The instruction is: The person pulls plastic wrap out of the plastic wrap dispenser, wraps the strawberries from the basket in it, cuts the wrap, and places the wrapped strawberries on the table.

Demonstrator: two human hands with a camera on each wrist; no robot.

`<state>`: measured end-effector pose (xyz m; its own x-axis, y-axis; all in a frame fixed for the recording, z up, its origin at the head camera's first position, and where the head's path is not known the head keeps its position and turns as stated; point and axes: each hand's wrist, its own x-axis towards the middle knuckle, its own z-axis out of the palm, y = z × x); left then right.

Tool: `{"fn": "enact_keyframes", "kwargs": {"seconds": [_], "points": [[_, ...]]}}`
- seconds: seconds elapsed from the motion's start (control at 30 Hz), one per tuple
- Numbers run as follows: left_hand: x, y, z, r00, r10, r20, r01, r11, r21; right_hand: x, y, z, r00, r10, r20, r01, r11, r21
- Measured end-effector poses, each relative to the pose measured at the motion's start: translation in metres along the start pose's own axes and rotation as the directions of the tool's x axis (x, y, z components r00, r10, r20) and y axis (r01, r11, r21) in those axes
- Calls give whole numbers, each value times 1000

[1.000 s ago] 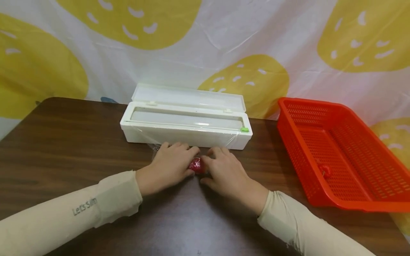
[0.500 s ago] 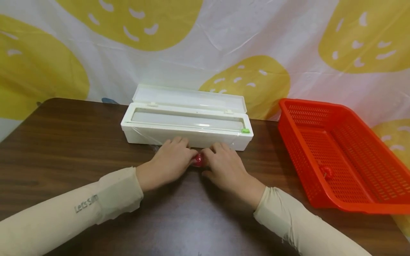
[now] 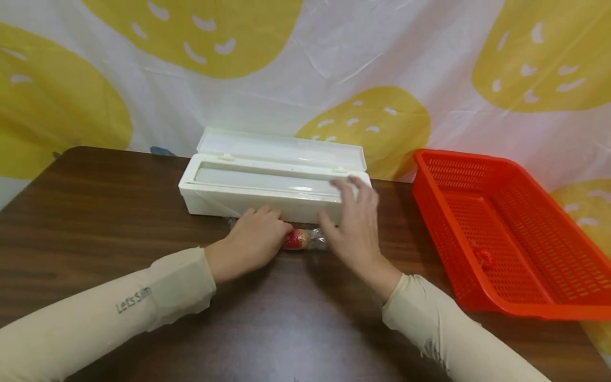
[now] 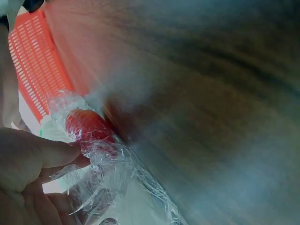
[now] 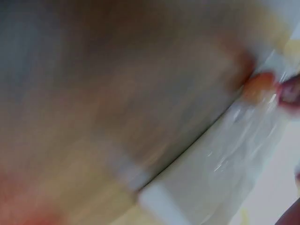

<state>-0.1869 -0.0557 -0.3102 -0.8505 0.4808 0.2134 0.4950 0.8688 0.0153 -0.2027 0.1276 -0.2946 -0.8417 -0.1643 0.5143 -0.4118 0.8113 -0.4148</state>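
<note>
A small, round, red-and-yellow fruit-like thing lies on the table, wrapped in crinkled cling film. My left hand holds it from the left; the left wrist view has the thumb pinching at its film-covered side. Behind it stands a long white cling film dispenser with its lid up. Film stretches from the dispenser's front edge down to the wrapped thing. My right hand is raised at the dispenser's right end, fingers spread and holding nothing. It hides the green slider in the head view.
A red plastic basket stands on the right of the brown wooden table. Inside it lies a small red thing with a stem. A white curtain with yellow shapes hangs directly behind the table.
My right hand has let go of the wrapped thing and moved up and right to the dispenser's right end, uncovering the thing's yellow side. My left hand stays nearly in place.
</note>
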Motion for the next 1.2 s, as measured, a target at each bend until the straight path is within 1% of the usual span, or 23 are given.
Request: {"fn": "enact_keyframes", "kwargs": {"seconds": [0.03,0.07,0.1,0.13,0.17,0.2,0.23,0.27,0.3,0.33,0.37,0.4,0.47,0.57,0.7,0.77,0.83,0.93,1.07,1.2], "points": [[0,0,-1,1000,-4,12,4,1000,-6,6,4,-2,991,121,-53,-116,990,77],[1,1,-2,1000,-10,25,11,1000,-14,13,9,-3,967,239,-85,-224,961,161],[1,1,-3,999,-16,35,17,1000,-24,18,13,-5,928,364,-82,-335,910,245],[2,2,-5,999,-22,43,23,999,-28,23,17,-6,877,478,-52,-439,840,317],[4,3,-7,999,-23,44,24,999,-31,26,21,-7,825,564,3,-524,765,375],[5,3,-9,999,-24,45,26,999,-35,29,24,-7,778,624,73,-591,687,423],[7,4,-11,999,-26,42,28,999,-42,30,27,-6,737,659,147,-643,618,453],[10,4,-14,999,-23,33,25,998,-56,30,29,-5,709,674,208,-674,560,482],[13,5,-16,1000,-11,19,13,997,-71,30,31,-5,686,680,258,-697,513,500],[17,6,-19,1000,3,6,-2,997,-83,29,32,-5,676,677,291,-706,481,519],[20,8,-22,1000,20,-13,-21,995,-94,29,34,-5,672,670,314,-708,460,536],[25,10,-24,999,36,-28,-38,994,-106,29,35,-5,672,665,327,-708,445,548],[33,14,-29,995,72,-64,-80,990,-116,30,37,-7,678,659,326,-698,439,566],[47,22,-37,990,110,-91,-119,988,-94,32,39,-11,674,650,352,-699,406,588],[70,30,-46,991,113,-68,-121,985,-121,31,37,-13,647,647,404,-722,349,597],[83,33,-49,993,107,-55,-114,983,-144,31,36,-13,641,642,420,-729,338,595],[94,35,-50,995,96,-36,-101,980,-169,30,33,-13,646,630,431,-729,342,592],[105,36,-49,996,91,7,-88,976,-200,30,28,-12,664,606,437,-719,358,595],[111,36,-43,994,91,61,-75,969,-234,30,22,-8,688,582,434,-699,371,611],[112,37,-38,994,97,53,-82,968,-238,30,19,-8,704,573,419,-683,388,618]]}}
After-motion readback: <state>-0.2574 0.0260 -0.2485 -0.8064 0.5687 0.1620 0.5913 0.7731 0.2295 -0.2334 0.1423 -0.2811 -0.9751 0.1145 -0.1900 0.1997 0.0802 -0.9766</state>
